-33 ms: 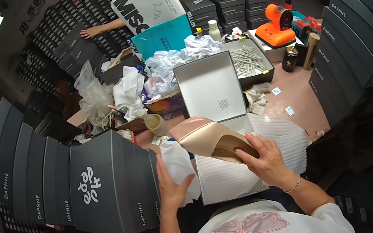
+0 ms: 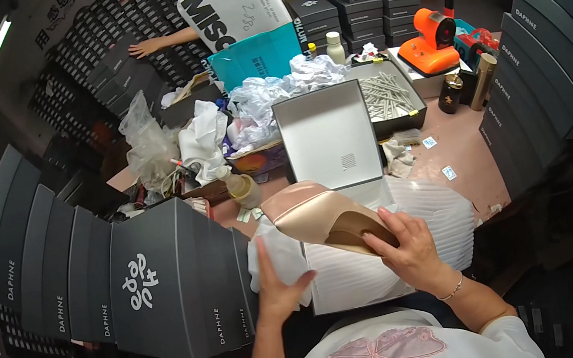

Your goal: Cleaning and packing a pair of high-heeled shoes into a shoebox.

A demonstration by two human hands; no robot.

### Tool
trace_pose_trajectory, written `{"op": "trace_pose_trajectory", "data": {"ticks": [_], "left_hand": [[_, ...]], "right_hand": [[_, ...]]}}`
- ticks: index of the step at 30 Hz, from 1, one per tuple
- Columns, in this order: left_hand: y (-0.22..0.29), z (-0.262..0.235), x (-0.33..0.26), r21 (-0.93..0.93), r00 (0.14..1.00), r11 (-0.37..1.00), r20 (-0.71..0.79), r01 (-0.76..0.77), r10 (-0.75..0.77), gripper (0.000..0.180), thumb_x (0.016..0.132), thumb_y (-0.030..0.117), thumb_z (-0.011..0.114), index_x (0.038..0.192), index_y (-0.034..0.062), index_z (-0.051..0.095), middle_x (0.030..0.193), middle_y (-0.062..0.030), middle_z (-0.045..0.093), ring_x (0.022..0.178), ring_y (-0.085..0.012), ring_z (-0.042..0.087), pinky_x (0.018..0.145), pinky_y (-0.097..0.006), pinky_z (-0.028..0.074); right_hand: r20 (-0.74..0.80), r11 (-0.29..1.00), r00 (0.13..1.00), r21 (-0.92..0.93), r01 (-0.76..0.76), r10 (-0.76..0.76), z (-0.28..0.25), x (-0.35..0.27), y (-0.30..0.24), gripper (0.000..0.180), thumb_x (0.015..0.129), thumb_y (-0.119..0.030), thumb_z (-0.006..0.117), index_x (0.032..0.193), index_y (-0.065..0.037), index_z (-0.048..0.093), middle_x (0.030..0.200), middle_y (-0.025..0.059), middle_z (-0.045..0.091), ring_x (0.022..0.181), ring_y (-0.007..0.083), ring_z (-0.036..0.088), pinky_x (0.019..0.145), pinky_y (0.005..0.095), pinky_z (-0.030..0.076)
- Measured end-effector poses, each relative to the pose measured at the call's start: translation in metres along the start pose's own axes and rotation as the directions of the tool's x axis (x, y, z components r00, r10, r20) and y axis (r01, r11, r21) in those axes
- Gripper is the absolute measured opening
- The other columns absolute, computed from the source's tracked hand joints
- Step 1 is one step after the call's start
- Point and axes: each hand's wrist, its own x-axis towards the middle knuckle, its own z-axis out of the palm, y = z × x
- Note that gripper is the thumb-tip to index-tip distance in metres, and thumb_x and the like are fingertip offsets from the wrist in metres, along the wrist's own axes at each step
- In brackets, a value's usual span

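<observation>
My right hand grips a beige satin pointed shoe at its open back, fingers over the side and thumb inside. The toe points up and left. My left hand is open, thumb spread from the fingers, against or just in front of crumpled white tissue paper; whether it touches the paper I cannot tell. Below the shoe is an open shoe box with its white lid raised at the far side. White ribbed wrapping sheet lies in the box and spreads over its right edge.
Dark grey shoe boxes stand in a row at left; more boxes are stacked at right. Behind the lid are crumpled paper, a tray of thin white sticks and an orange device. Another person's hand reaches toward far boxes.
My left hand has shifted slightly right, its thumb spread wider from the fingers. The whole view has moved a little; my right hand still holds the shoe.
</observation>
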Motion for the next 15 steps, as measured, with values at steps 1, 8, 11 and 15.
{"op": "trace_pose_trajectory", "data": {"ticks": [1,8,11,15], "left_hand": [[0.003,0.021,-0.012,-0.135,0.999,0.991,0.037,-0.028,0.033,0.063,0.09,0.014,0.066,0.143,0.0001,0.035,0.133,-0.0176,0.053,0.124,-0.025,0.051,0.105,-0.036,0.039],[-0.039,0.034,-0.014,-0.809,0.787,-0.076,0.585,0.582,-0.196,0.049,0.097,0.039,0.043,0.128,0.0018,0.048,0.099,-0.0144,0.064,0.089,-0.0313,0.067,0.079,-0.044,0.057],[-0.059,0.02,-0.023,-0.676,0.681,-0.205,0.73,0.708,-0.057,0.066,0.094,0.044,0.053,0.142,0.0011,0.035,0.096,-0.017,0.064,0.079,-0.031,0.069,0.07,-0.04,0.06],[-0.056,0.017,-0.027,-0.61,0.655,-0.303,0.753,0.732,0.068,0.084,0.091,0.042,0.059,0.148,-0.0051,0.019,0.089,-0.0212,0.062,0.075,-0.0317,0.07,0.066,-0.04,0.061]], "right_hand": [[0.002,0.999,1.0,0.046,0.021,-0.021,0.0,0.003,-0.014,0.051,0.072,-0.013,0.068,0.123,-0.016,0.064,0.143,0.0211,0.042,0.112,0.0289,0.051,0.083,0.0395,0.041],[0.062,0.819,0.972,0.552,0.155,-0.226,0.015,-0.013,-0.079,0.056,0.071,-0.023,0.075,0.126,-0.019,0.061,0.139,0.0137,0.048,0.121,0.0314,0.049,0.1,0.0478,0.037],[0.037,0.808,0.941,0.525,0.268,-0.336,0.026,-0.017,-0.091,0.048,0.075,-0.023,0.071,0.122,-0.02,0.063,0.138,0.0072,0.051,0.12,0.0229,0.05,0.103,0.0465,0.034],[0.027,0.783,0.929,0.548,0.295,-0.369,0.033,-0.019,-0.098,0.042,0.079,-0.021,0.068,0.121,-0.02,0.064,0.138,0.0055,0.052,0.119,0.02,0.051,0.104,0.0455,0.033]]}}
